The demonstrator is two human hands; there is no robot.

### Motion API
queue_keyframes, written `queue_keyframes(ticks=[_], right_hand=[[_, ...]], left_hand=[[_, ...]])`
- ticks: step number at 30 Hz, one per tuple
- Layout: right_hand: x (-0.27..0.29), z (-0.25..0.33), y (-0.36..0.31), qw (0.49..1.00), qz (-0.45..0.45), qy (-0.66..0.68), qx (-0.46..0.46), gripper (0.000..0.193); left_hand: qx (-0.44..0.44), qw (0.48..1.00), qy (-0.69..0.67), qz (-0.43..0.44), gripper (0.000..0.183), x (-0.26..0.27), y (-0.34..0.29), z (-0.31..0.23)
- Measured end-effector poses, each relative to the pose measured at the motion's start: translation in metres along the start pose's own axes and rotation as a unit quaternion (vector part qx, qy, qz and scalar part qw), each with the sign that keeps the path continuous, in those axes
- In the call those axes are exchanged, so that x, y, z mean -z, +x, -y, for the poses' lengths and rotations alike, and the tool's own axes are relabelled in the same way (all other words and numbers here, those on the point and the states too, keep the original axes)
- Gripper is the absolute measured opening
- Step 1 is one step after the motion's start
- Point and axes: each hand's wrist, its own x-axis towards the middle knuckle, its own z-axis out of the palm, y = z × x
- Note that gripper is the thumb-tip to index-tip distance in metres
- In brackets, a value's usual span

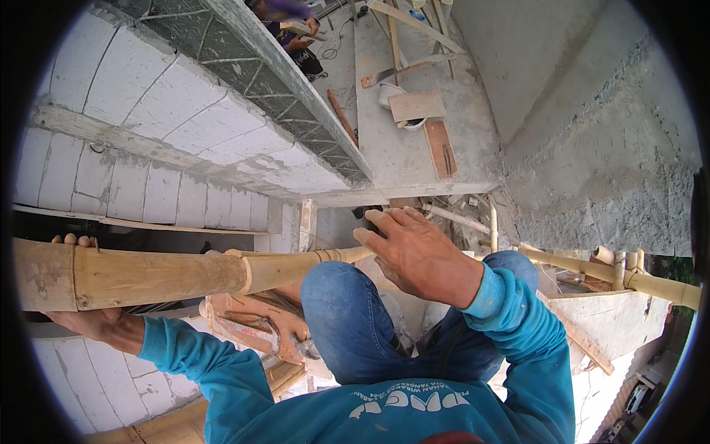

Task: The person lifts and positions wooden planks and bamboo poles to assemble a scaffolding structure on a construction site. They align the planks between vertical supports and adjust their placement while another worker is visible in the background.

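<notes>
A thick pale bamboo pole [166,277] runs level across the left side, with dark node rings and a tie near its narrower end. My left hand [111,325] is wrapped round it at the far left. The fingertips show above the pole and the palm below; the pole hides the rest. Over my bent knees, in blue jeans, my right hand [421,251] hovers beyond the tied end with its fingers stretched and holding nothing. Whether its underside touches the pole I cannot tell.
White block walls [140,185] stand left, below a metal-framed beam [288,81]. Lower down, a person [296,37] holds a board. A bucket [410,122], a handsaw [379,78] and a concrete ledge [421,194] lie ahead. Another bamboo pole [665,288] extends right. Tools rest on planks [255,337].
</notes>
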Motion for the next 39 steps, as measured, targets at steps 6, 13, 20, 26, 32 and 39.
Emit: queue_keyframes(ticks=[6,13,20,26,32,39], right_hand=[[0.0,-0.002,0.0,1.0,-0.005,-0.004,-0.005,0.05],[0.042,-0.019,0.008,0.994,-0.072,0.057,-0.057,0.06],[0.105,-0.132,0.038,0.917,-0.302,0.152,-0.213,0.071],[0.098,-0.273,0.085,0.886,-0.133,0.14,-0.421,0.119],[0.02,-0.28,0.069,0.854,0.045,0.117,-0.505,0.134],[0.023,-0.204,-0.009,0.805,0.033,0.084,-0.586,0.109]], left_hand=[[0.008,0.999,-0.025,0.026,0.075,0.0,0.001,0.002],[0.036,0.999,-0.034,0.022,0.075,0.0,-0.002,-0.003],[0.054,0.993,-0.094,0.056,0.072,0.001,-0.007,-0.003],[0.102,0.975,-0.178,0.09,0.075,-0.009,-0.014,-0.006],[0.149,0.948,-0.262,0.103,0.079,-0.013,-0.021,0.0],[0.221,0.921,-0.308,0.087,0.068,-0.002,-0.024,-0.003]])
